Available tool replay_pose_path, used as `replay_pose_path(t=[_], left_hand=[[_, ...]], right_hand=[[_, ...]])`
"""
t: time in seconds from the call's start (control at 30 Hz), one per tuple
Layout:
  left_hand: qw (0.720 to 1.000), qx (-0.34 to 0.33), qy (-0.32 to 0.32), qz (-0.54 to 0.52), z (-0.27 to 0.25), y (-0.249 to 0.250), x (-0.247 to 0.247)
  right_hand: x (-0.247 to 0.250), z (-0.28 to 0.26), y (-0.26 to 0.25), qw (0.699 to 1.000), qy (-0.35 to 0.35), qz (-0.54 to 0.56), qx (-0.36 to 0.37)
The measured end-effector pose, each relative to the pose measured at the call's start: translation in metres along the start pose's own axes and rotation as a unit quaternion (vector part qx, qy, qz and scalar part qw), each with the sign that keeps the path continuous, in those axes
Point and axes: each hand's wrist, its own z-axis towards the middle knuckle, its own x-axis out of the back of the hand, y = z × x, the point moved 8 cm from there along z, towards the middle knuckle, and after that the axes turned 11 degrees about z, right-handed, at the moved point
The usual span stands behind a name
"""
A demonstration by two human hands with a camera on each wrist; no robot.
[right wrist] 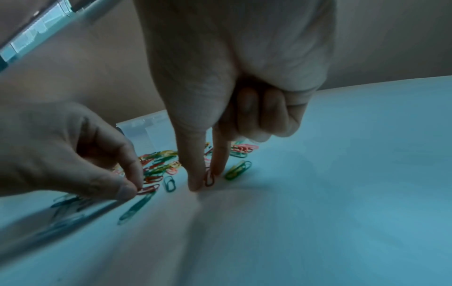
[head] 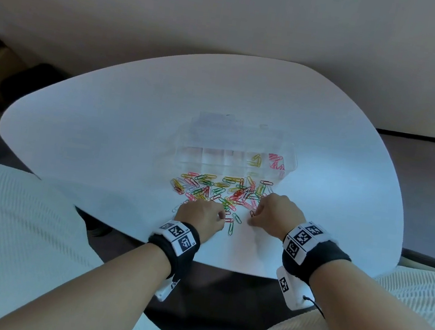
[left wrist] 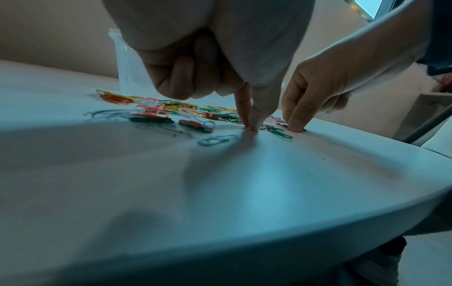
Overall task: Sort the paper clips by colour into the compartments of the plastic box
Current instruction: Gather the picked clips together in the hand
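Both hands work the near edge of the scattered coloured wire paper clips (head: 218,190). The right hand (head: 273,213) pinches a red clip (right wrist: 209,179) between thumb and forefinger; the left hand (head: 201,216) pinches another red clip (right wrist: 148,189). Lift each 1 cleanly, tip first, so neighbours don't snag, then carry them to the clear plastic compartment box (head: 235,164) beyond the fingertips, where 2 cells already hold yellow and pink.

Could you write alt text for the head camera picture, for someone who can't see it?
Seen from above, a person's left hand and right hand pinch at the near edge of a pile of coloured paper clips on a white table. Behind the pile stands a clear plastic box, with yellow clips and pink clips in its two rightmost front compartments.
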Motion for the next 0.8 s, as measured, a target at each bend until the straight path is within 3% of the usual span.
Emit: replay_pose_path(t=[0.3, 0.4, 0.47, 0.53, 0.63, 0.7, 0.8], left_hand=[[1.000, 0.002, -0.006, -0.018, -0.001, 0.002, -0.004], [0.999, 0.005, 0.003, -0.037, -0.001, 0.001, 0.002], [0.993, 0.003, 0.017, -0.119, 0.003, 0.000, 0.009], [0.962, -0.006, 0.022, -0.273, 0.007, -0.001, 0.017], [0.849, 0.003, -0.006, -0.528, 0.008, -0.002, 0.032], [0.794, -0.017, -0.023, -0.607, 0.008, 0.003, 0.046], [0.750, -0.052, -0.024, -0.659, 0.007, 0.011, 0.070]], right_hand=[[-0.008, -0.002, -0.008, 0.999, 0.016, -0.048, -0.002], [-0.001, -0.002, -0.013, 0.999, -0.011, 0.051, 0.010], [0.006, -0.001, -0.018, 0.988, -0.033, 0.146, 0.026], [0.013, -0.001, -0.018, 0.948, -0.048, 0.315, 0.000], [0.017, -0.006, -0.019, 0.860, -0.071, 0.505, -0.036], [0.016, -0.009, -0.026, 0.825, -0.101, 0.554, -0.030], [0.011, -0.012, -0.034, 0.774, -0.147, 0.615, -0.028]])
